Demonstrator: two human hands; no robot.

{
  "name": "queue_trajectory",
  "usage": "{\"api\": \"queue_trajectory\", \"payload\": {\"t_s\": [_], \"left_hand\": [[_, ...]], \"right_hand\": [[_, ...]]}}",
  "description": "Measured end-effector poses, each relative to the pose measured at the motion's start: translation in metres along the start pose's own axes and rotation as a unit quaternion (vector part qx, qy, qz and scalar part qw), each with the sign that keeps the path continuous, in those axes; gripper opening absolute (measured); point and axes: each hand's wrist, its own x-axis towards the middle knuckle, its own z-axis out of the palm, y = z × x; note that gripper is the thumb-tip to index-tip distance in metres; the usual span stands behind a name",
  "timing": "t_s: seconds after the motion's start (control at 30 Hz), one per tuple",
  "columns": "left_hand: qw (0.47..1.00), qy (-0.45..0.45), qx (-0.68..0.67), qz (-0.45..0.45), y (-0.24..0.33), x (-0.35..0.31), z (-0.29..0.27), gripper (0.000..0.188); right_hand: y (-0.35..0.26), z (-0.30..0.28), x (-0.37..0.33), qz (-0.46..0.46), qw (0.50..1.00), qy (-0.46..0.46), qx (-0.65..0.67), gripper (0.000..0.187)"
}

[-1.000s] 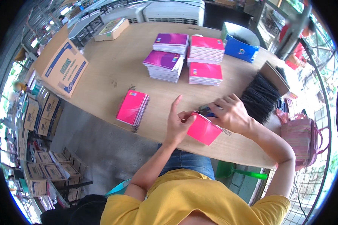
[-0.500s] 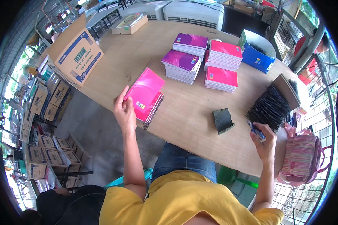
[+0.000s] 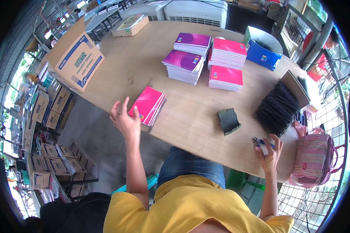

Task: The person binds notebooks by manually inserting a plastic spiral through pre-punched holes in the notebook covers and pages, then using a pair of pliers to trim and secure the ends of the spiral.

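Note:
On the left side of the table lies a small stack of pink spiral notebooks [image 3: 148, 101], their wire coils sticking out at both sides. My left hand [image 3: 126, 121] is at the stack's near left edge, fingers spread, with the thumb at the top cover. My right hand [image 3: 270, 157] holds small blue-handled pliers [image 3: 258, 141], their jaws pointing left. Just beyond that hand is a thick bundle of black coil wires [image 3: 277, 108]. A dark curved block [image 3: 228, 121] lies on the wooden table [image 3: 190, 116] between my two hands.
Purple notebook stacks [image 3: 182, 61] and pink notebook stacks [image 3: 225, 77] stand at the back centre. Behind them on the right is a blue-and-white box [image 3: 264, 56]. An open cardboard carton [image 3: 81, 64] stands at the left edge. A striped pink bag [image 3: 314, 161] sits at the right.
The top pink notebook that my left hand held tilted now lies flat on the stack, and those fingers have spread. My right hand's grip on the pliers has loosened and shifted.

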Motion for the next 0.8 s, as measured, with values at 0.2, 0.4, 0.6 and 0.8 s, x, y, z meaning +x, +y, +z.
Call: {"api": "queue_trajectory", "payload": {"t_s": [0.2, 0.4, 0.6, 0.8], "left_hand": [[0.880, -0.242, -0.292, 0.287, 0.145, -0.106, 0.057, 0.057], [0.875, -0.327, -0.254, 0.252, 0.160, -0.125, 0.121, 0.064], [0.924, -0.282, -0.106, 0.235, 0.100, -0.058, 0.084, 0.076], [0.816, -0.151, -0.547, 0.108, 0.150, -0.079, 0.073, 0.087]], "right_hand": [[-0.027, 0.083, 0.143, 0.135, 0.945, 0.007, 0.297, 0.016], [0.013, 0.175, 0.251, 0.332, 0.908, -0.115, 0.229, 0.036], [0.027, 0.157, 0.219, 0.394, 0.779, -0.020, 0.487, 0.017], [-0.074, 0.082, 0.102, 0.245, 0.744, 0.084, 0.616, 0.011]]}}
